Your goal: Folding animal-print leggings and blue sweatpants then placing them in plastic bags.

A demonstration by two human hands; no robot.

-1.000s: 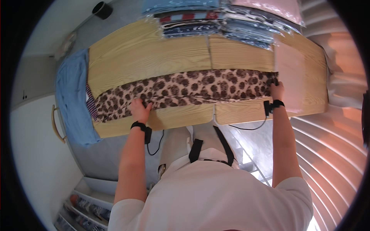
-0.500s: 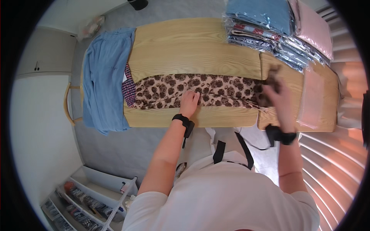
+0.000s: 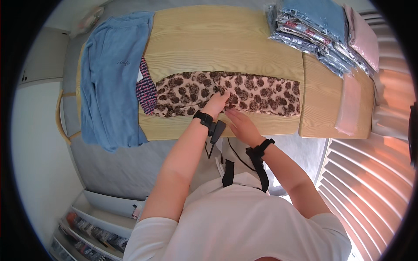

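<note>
A pair of pinkish trousers [image 3: 265, 93] with a dark brown blotchy print lies flat across the table in a long strip. Near its middle, my left hand [image 3: 214, 105] pinches the cloth between thumb and fingers, bunching it a little. My right hand [image 3: 244, 127] rests at the near edge just beside it, fingers stretched out and touching the fabric's border. Toward the left, the strip meets a navy-and-pink patterned cloth [image 3: 147, 91] with a white tag. A soft blue garment [image 3: 115, 78] with small dark stitching partly covers that cloth.
The wooden table [image 3: 217, 39] continues as a second section at the right, where clear plastic bags [image 3: 349, 104] lie. Plastic-wrapped folded clothes [image 3: 315, 21] are stacked at the far right. A chair [image 3: 63, 115] stands at left; bins [image 3: 102, 222] sit on the floor.
My right hand has left the trousers' right end and come in beside my left hand. That end, bunched and blurred before, now lies flat and straight. My left hand now pinches the cloth.
</note>
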